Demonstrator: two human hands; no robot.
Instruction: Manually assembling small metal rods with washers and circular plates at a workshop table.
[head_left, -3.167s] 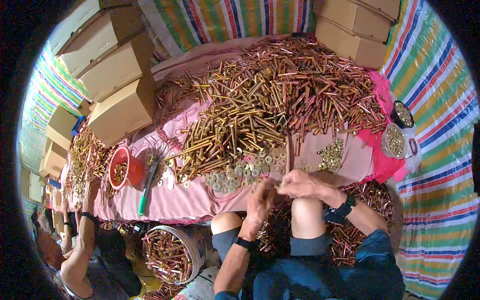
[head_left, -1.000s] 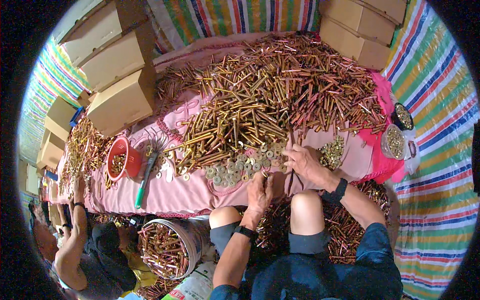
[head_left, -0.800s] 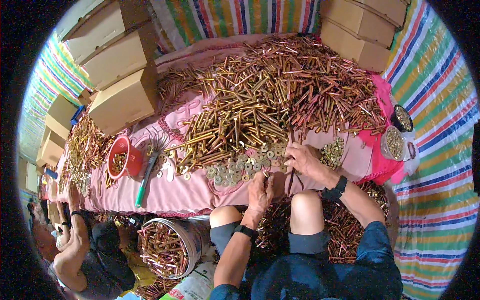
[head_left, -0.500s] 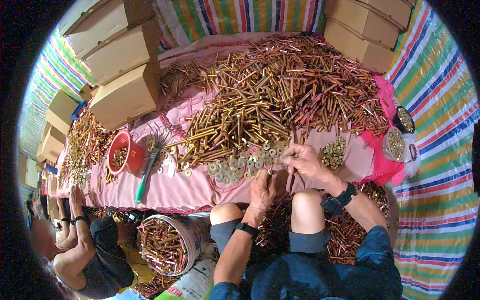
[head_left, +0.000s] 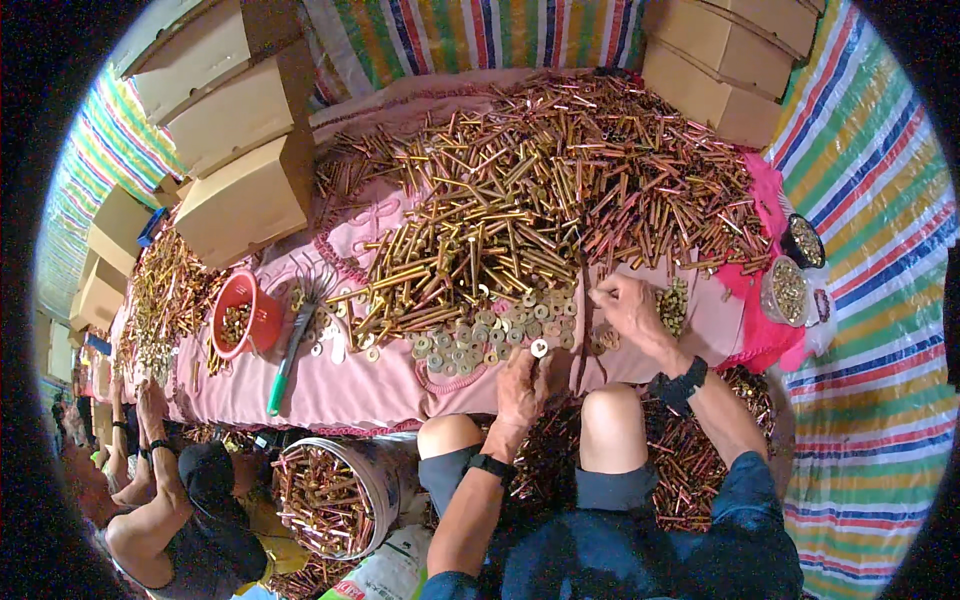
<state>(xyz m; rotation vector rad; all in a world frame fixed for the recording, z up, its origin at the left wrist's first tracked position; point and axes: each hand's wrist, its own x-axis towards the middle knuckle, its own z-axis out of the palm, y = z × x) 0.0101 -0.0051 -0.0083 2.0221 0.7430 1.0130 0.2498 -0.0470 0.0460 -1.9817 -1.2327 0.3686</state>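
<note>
The left hand (head_left: 521,388) stays near the cloth's near edge, thumb and fingers pinching a pale washer (head_left: 539,348) whose round face now shows, where half a second ago only a narrow glint appeared. The right hand (head_left: 630,308) has shifted right and farther off, now covering part of the nuts (head_left: 675,305); its fingers are curled, and whether they grip anything cannot be told. The loose washers (head_left: 470,343) lie left of both hands, before the heaped bolts (head_left: 500,230).
</note>
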